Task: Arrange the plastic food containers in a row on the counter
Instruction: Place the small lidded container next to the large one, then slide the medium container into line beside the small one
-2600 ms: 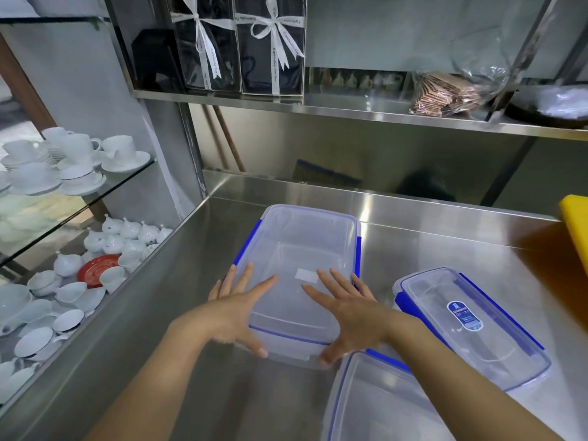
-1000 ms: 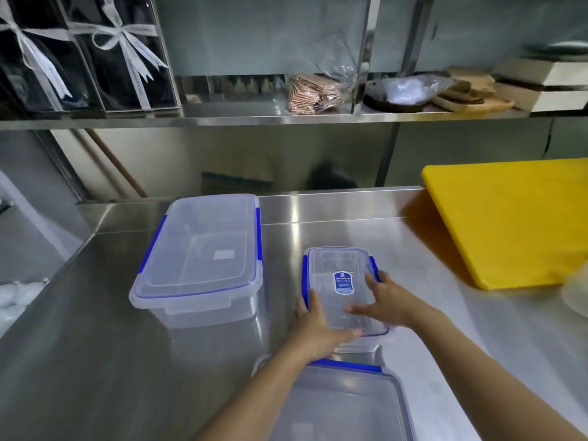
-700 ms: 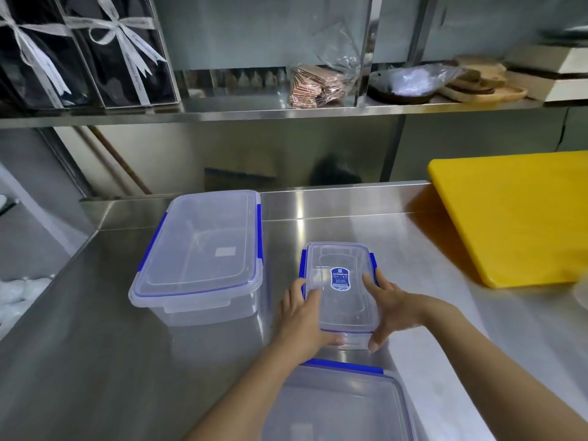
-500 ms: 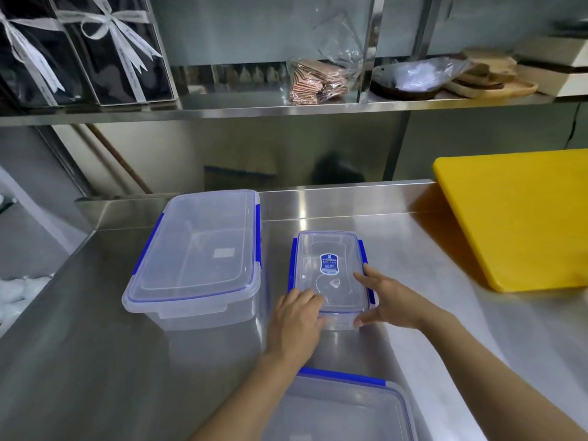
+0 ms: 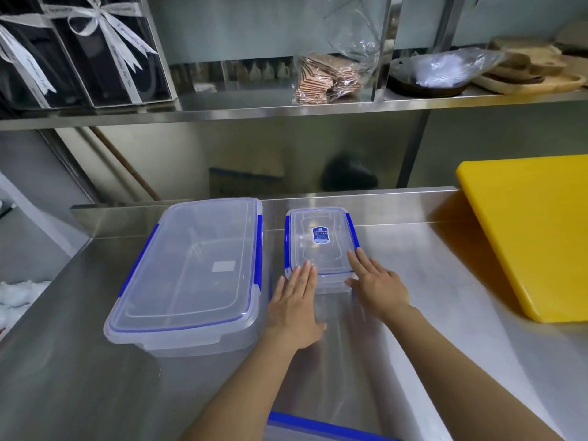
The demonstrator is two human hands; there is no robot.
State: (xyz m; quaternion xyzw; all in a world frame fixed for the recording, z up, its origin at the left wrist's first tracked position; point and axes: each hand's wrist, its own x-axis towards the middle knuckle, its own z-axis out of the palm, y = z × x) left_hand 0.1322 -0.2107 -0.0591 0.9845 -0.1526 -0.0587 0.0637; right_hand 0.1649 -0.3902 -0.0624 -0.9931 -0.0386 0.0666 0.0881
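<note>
1. Two flat, open hands rest at the near end of the small container (image 5: 321, 246); neither is closed around anything.
2. Left hand (image 5: 294, 308) lies palm down with its fingertips (image 5: 305, 268) on the near left corner of the lid.
3. Right hand (image 5: 377, 286) has its fingers (image 5: 358, 261) spread along the near right edge, by the blue clip.
4. Just left of the left hand stands the large container (image 5: 194, 272), lid on, close beside the small one but apart from it.
5. Both containers sit side by side on the steel counter (image 5: 429, 313), against its back edge.
6. Below the wrists a blue-edged rim (image 5: 318, 429) pokes in, probably a third container.
7. Well right of the right hand lies a yellow board (image 5: 537, 237).
</note>
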